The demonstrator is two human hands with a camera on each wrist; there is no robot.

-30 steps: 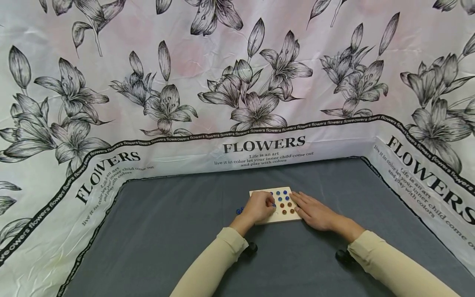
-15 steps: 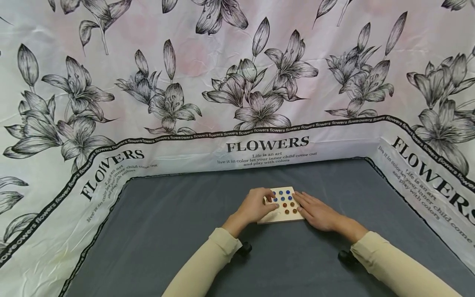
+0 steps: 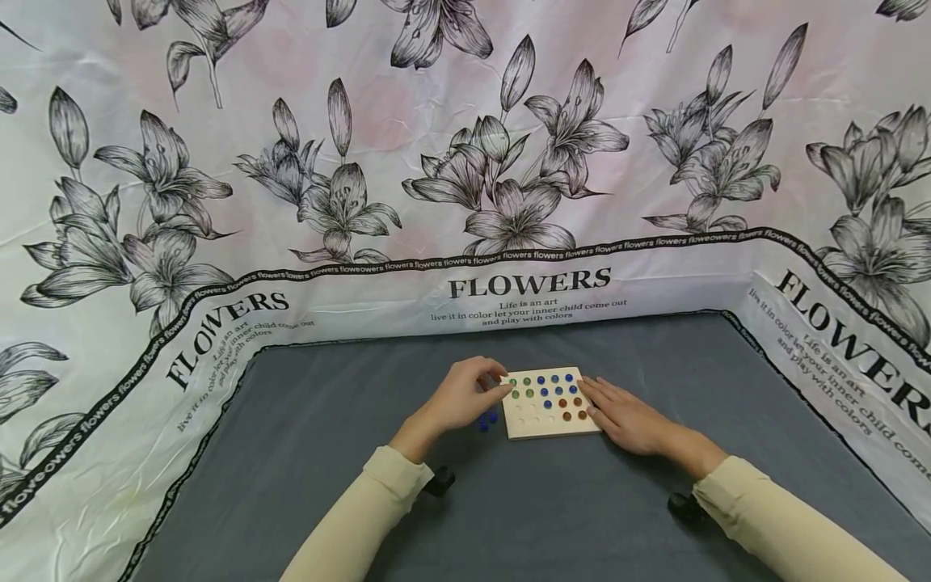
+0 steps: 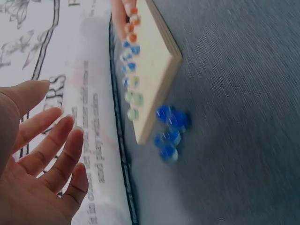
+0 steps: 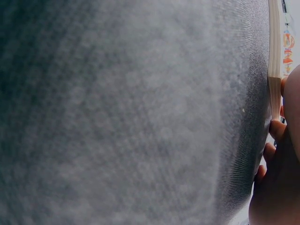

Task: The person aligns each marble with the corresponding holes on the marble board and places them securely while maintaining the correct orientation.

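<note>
A pale wooden board point(image 3: 534, 430) with rows of hollows lies on the grey cloth. Green marbles point(image 3: 528, 394) sit at its back left, blue marbles point(image 3: 556, 378) in the middle and back right, orange-brown marbles point(image 3: 566, 416) at the front right. Several hollows at the front left hold nothing. My left hand point(image 3: 465, 396) hovers by the board's left edge; the left wrist view shows its fingers point(image 4: 54, 140) loosely bent and holding nothing. Loose blue marbles point(image 4: 171, 133) lie clustered beside the board. My right hand point(image 3: 625, 416) rests flat against the board's right edge.
The grey cloth point(image 3: 349, 428) spreads around the board. A white flower-printed curtain point(image 3: 364, 202) with lettering rises behind it and along both sides. A dark device point(image 3: 440, 482) sits under the left wrist, another dark device point(image 3: 685, 508) under the right.
My left hand has moved left off the board, uncovering the green marbles and the hollows at the front left. Its fingers have parted. The right hand stays on the board's edge.
</note>
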